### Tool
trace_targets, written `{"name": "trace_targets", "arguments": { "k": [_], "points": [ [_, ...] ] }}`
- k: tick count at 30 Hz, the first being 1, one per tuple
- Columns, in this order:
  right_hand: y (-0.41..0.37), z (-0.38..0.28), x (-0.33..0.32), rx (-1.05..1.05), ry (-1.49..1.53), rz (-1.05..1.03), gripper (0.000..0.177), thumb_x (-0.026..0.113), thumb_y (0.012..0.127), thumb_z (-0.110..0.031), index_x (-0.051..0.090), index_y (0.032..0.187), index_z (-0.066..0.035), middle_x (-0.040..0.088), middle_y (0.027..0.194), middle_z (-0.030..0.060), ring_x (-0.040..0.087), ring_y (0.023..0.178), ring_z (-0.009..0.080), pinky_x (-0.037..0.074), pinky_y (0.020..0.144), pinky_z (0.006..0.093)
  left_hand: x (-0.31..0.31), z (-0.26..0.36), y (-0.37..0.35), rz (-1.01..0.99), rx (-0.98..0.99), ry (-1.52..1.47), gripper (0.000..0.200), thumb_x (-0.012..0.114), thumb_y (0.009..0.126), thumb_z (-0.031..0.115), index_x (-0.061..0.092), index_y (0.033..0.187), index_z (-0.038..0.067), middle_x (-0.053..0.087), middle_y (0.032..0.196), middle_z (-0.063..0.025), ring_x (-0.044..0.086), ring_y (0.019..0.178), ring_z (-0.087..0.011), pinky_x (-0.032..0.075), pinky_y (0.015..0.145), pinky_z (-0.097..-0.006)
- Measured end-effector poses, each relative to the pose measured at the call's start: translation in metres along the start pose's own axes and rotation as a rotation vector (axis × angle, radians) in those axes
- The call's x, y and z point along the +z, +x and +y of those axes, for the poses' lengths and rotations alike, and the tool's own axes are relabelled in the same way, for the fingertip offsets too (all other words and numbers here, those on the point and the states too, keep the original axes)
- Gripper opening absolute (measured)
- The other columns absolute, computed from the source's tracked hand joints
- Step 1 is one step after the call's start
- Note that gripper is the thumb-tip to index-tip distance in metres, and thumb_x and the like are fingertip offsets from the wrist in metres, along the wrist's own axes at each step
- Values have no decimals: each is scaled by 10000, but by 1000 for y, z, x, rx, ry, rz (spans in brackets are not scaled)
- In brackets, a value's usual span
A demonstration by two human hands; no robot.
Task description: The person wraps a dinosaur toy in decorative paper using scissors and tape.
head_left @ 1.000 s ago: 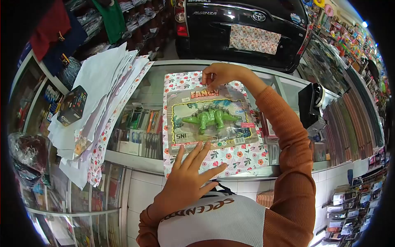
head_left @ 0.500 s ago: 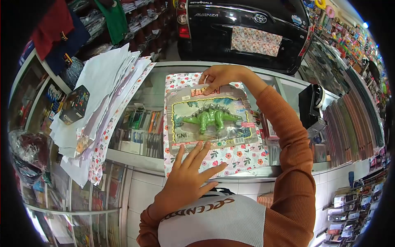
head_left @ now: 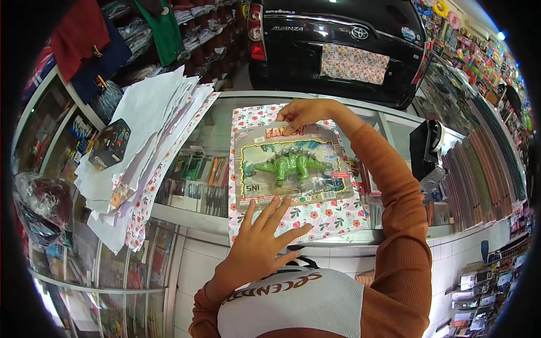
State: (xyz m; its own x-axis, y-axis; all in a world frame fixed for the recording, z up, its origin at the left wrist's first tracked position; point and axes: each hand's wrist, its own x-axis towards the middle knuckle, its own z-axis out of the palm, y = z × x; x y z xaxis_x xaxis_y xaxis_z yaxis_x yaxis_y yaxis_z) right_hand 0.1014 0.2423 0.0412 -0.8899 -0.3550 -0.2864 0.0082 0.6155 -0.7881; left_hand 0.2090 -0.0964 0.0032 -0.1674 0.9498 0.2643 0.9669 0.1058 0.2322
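A green toy dinosaur (head_left: 290,165) lies in a flat, clear-fronted package (head_left: 248,194) with a printed card backing. Beneath it is a sheet of flowered wrapping paper (head_left: 324,218), white with red and pink flowers, spread on the glass counter. My left hand (head_left: 253,242) rests at the package's lower edge, fingers spread and their tips on the card. At the top edge my right hand (head_left: 309,114) has curled fingers, its thumb on the card beside the red lettering; its fingertips are partly hidden.
A stack of paper sheets (head_left: 149,107) lies on the left, with a small black box (head_left: 111,145) on top. A black tape dispenser (head_left: 426,149) stands right of my arm, before a row of upright folders (head_left: 479,174). A black car (head_left: 338,50) is parked beyond the counter (head_left: 194,217).
The whole view has shifted slightly down and to the right. Both hands keep nearly the same places on the package, which stays flat on the flowered paper.
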Motion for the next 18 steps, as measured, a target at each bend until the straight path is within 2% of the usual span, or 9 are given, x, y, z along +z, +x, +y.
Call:
{"name": "trace_targets", "arguments": {
  "k": [3,6,9,10,11,13,16,17,18],
  "points": [
    [1,3,0,-22,16,-7,287,720,897,-213,635,1102,-31,637,873,-25,569,759,40,473,669,203,1,1,0,10,-1,9,497,638,877,496,584,1329,293,367,1506,-191,340,1399,-381,173,1151,-582],
    [0,2,-2,-45,9,-39,286,704,906,-220,630,1108,-31,652,889,-7,585,779,61,476,711,213,3,-1,-1,-12,-5,-14,514,643,869,514,585,1328,291,299,1541,-224,278,1426,-422,151,1147,-605],
    [-16,-7,-12,20,109,14,279,697,906,-207,627,1103,-23,649,898,-1,593,790,67,485,709,219,0,4,-2,21,-61,-2,542,650,854,539,581,1335,299,177,1577,-270,146,1456,-483,114,1132,-650],
    [-21,-4,-22,-31,94,43,271,698,897,-191,625,1098,-23,647,901,3,605,808,73,501,707,234,1,5,-3,-3,-57,38,578,654,844,557,560,1360,315,60,1587,-306,8,1449,-542,59,1103,-703],
    [-29,0,-28,-24,117,182,221,697,905,-186,625,1055,-39,611,848,-27,567,759,47,482,669,220,2,6,-3,-5,-65,49,588,654,843,558,549,1371,321,52,1586,-308,-6,1445,-551,48,1097,-712],
    [-50,-4,-33,34,463,239,203,699,894,-156,620,1028,-26,637,879,-11,594,791,48,498,689,222,1,8,-2,-15,-77,75,609,656,841,561,528,1392,334,37,1585,-313,-35,1436,-569,24,1084,-729],
    [-68,-3,-18,163,572,466,248,695,887,-108,576,1081,-10,663,973,31,638,853,75,524,719,226,-2,8,-1,-71,-77,107,678,665,827,567,474,1435,337,17,1576,-333,-52,1422,-588,-27,1063,-753],
    [-76,-10,-9,245,428,447,254,689,890,-111,558,1071,9,643,1033,83,654,895,144,559,788,302,-2,8,-1,-89,-77,115,693,668,823,567,463,1443,336,15,1574,-336,-54,1421,-589,-34,1060,-756],
    [-76,4,1,224,604,420,258,676,897,-89,537,1082,25,643,1033,102,661,908,157,568,787,309,1,6,-2,-69,-54,117,728,678,811,573,465,1441,278,33,1569,-346,-48,1419,-593,-49,1049,-767]
  ]
}}
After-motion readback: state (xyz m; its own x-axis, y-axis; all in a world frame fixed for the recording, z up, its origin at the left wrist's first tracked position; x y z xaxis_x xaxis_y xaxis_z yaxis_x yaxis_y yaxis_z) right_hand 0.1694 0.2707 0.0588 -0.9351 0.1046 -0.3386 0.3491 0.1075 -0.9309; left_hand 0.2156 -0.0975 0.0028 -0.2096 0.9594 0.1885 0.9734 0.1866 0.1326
